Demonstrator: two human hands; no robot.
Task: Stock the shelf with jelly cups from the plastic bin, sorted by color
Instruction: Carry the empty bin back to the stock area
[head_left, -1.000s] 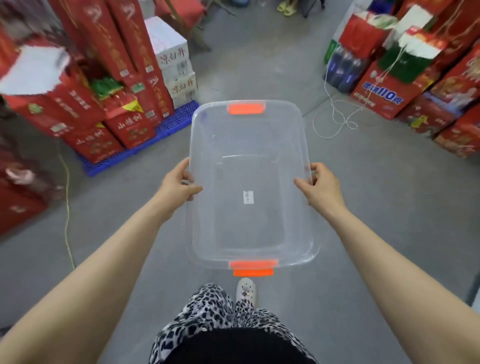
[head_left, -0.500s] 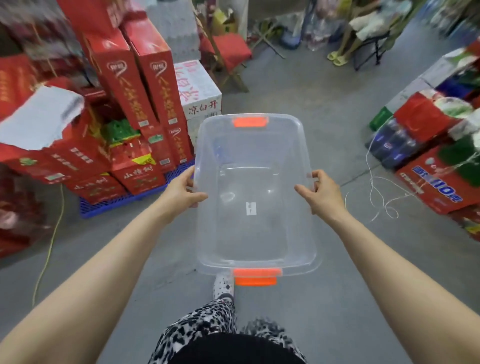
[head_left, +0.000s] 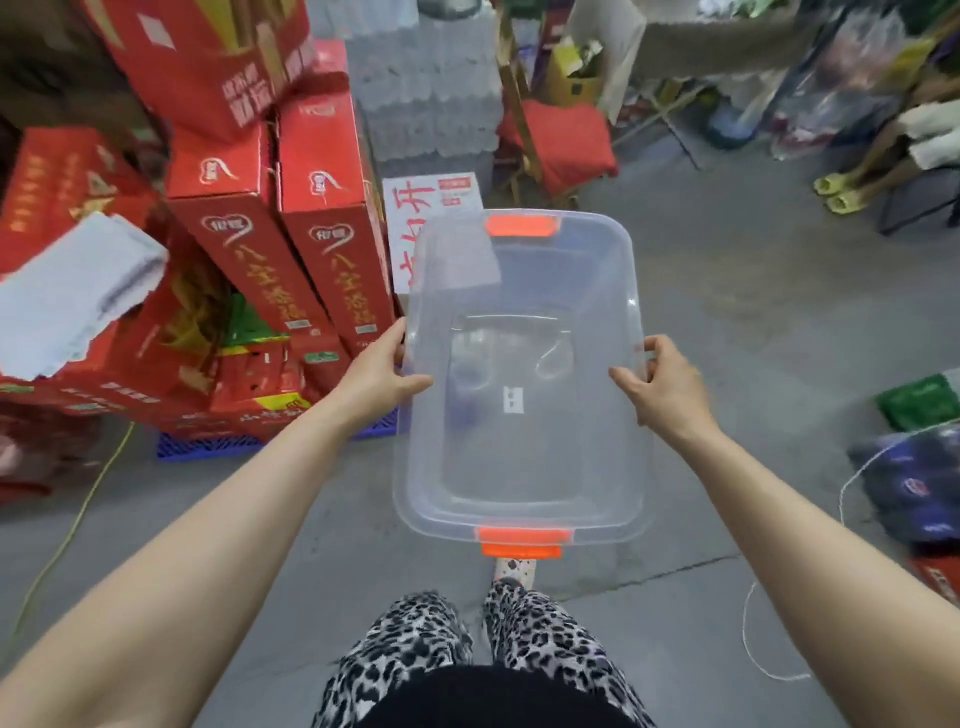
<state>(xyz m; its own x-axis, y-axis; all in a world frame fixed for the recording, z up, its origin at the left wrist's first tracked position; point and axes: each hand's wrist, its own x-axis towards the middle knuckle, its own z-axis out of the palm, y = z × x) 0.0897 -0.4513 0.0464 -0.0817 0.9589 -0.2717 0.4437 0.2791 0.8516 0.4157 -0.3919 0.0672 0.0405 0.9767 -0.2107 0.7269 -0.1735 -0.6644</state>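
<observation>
Although the clear plastic bin (head_left: 524, 452) hangs above the concrete floor (head_left: 753, 338), gripped at its 2 long rims by the left hand (head_left: 382, 371) and right hand (head_left: 667, 387), it holds 0 jelly cups; no shelf shows, so stocking looks either finished or unstarted.

Views: one only, head-worn and wide-angle.
Position: above the person's own arms, facing forward and down at the grey floor (head_left: 753, 322).
Nearness: close — the plastic bin (head_left: 519, 270) fills the frame's centre, left hand (head_left: 376, 371) and right hand (head_left: 670, 387) gripping its long sides.
Edges: red cartons (head_left: 291, 249) upper left, floor at right, patterned trousers (head_left: 467, 649) along the bottom.
</observation>
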